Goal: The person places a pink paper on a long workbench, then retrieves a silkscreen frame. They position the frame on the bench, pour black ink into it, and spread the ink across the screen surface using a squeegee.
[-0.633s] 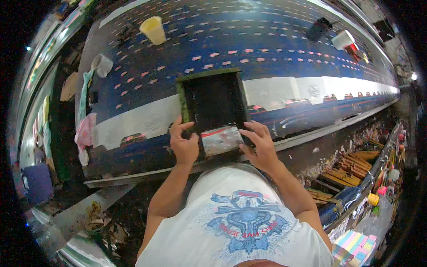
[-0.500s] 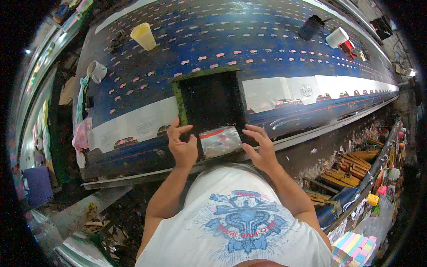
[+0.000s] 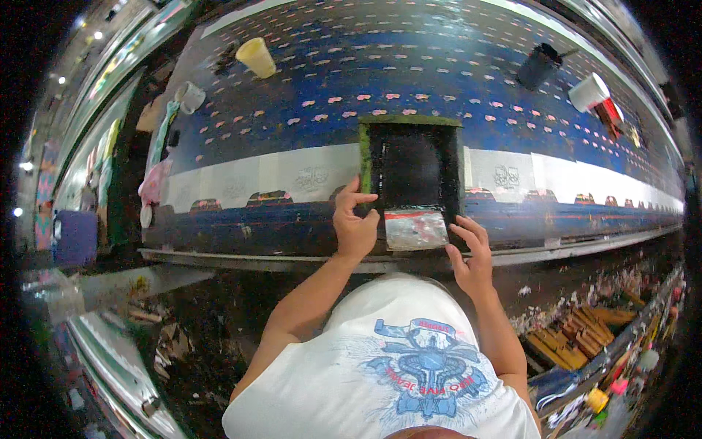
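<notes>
A screen printing frame (image 3: 413, 164) with a dark mesh and a green-edged left side lies on the long table, against its near edge. At its near end sits a clear plastic-like sheet (image 3: 417, 233) with a red strip. My left hand (image 3: 356, 225) grips the frame's left side, fingers curled at the edge. Holding the lower right side is my right hand (image 3: 474, 252), thumb and fingers bent against it. What the fingertips touch beneath the frame is hidden. White paper sheets (image 3: 311, 162) with faint line prints run along the table on both sides of the frame.
Rows of small pink-and-white pieces (image 3: 336, 100) cover the blue tabletop. On it stand a yellow cup (image 3: 256, 58), a white mug (image 3: 190, 97), a dark container (image 3: 540, 66) and a white cup (image 3: 589, 92) beside something red. A metal rail (image 3: 292, 263) edges the table. Wooden pieces (image 3: 578, 335) lie lower right.
The view has turned, so the frame and both hands appear farther right in the picture. My hands keep their places on the frame's two sides.
</notes>
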Available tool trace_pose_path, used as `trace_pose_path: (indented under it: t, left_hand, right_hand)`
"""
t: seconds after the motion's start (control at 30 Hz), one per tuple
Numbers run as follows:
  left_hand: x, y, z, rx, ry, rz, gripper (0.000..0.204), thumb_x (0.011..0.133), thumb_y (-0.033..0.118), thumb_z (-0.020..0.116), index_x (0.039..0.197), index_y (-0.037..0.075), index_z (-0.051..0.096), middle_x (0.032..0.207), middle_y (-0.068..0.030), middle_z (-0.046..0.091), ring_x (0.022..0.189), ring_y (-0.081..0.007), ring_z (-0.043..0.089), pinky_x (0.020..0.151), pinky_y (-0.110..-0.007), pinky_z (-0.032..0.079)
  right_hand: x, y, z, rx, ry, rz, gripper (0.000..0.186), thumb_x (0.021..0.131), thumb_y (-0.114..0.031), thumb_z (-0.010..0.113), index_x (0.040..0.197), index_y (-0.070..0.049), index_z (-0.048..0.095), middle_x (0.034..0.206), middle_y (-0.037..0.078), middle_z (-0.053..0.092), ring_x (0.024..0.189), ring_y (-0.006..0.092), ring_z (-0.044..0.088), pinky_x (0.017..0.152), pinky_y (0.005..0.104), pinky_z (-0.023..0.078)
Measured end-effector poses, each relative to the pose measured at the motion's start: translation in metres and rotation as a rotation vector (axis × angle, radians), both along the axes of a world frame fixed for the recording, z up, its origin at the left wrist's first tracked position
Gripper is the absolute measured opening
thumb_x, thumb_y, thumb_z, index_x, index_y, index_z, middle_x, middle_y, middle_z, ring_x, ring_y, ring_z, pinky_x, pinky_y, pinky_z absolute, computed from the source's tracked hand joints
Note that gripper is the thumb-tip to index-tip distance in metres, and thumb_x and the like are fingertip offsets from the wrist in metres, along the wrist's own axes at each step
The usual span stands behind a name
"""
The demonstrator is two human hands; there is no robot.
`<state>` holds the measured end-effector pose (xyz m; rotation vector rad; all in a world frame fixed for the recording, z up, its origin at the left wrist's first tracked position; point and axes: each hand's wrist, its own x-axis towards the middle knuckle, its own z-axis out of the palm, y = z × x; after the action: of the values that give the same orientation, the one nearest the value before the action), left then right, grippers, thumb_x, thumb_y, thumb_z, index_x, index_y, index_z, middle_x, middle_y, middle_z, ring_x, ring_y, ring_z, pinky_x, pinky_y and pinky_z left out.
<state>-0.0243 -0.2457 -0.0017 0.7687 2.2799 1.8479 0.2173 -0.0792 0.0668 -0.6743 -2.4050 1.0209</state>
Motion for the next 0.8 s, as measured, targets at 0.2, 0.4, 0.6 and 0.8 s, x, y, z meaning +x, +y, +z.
trace_pose_path:
  t: [0.2, 0.4, 0.6, 0.8]
  left_hand:
    - [0.003, 0.009, -0.011, 0.033, -0.105, -0.004, 0.033, 0.08, -0.007, 0.077, 0.109, 0.007, 0.079, 0.16, -0.0254, 0.062, 0.154, -0.0409, 0.052, 0.133, -0.05, 0.033]
    - [0.002, 0.012, -0.006, -0.04, -0.119, -0.018, 0.03, 0.08, -0.006, 0.077, 0.106, 0.008, 0.08, 0.164, -0.0258, 0.059, 0.158, -0.042, 0.049, 0.139, -0.052, 0.023]
    - [0.001, 0.013, -0.005, -0.121, -0.1, -0.026, 0.034, 0.081, -0.004, 0.078, 0.112, 0.008, 0.081, 0.163, -0.0278, 0.06, 0.156, -0.0435, 0.052, 0.138, -0.054, 0.024]
    - [-0.007, 0.004, 0.007, -0.097, -0.144, -0.087, 0.044, 0.091, -0.004, 0.078, 0.134, 0.006, 0.076, 0.163, -0.0207, 0.061, 0.156, -0.0391, 0.053, 0.135, -0.049, 0.032]
  right_hand:
    - [-0.017, -0.004, 0.022, 0.288, -0.057, 0.284, 0.052, 0.087, -0.01, 0.087, 0.137, -0.01, 0.073, 0.15, 0.016, 0.066, 0.142, 0.0428, 0.06, 0.117, 0.057, 0.05]
    - [-0.051, -0.003, 0.035, 0.501, -0.243, 0.423, 0.055, 0.083, -0.008, 0.083, 0.137, -0.008, 0.071, 0.138, 0.014, 0.069, 0.129, 0.0373, 0.065, 0.11, 0.0526, 0.051]
    - [-0.088, 0.039, 0.077, 0.433, -0.519, 0.589, 0.04, 0.09, -0.002, 0.067, 0.129, -0.005, 0.074, 0.127, 0.017, 0.075, 0.123, 0.037, 0.07, 0.104, 0.0498, 0.056]
    - [-0.155, 0.098, 0.065, 0.392, -0.45, 0.539, 0.036, 0.088, 0.002, 0.062, 0.121, -0.004, 0.076, 0.118, 0.021, 0.078, 0.12, 0.0434, 0.073, 0.103, 0.0538, 0.059]
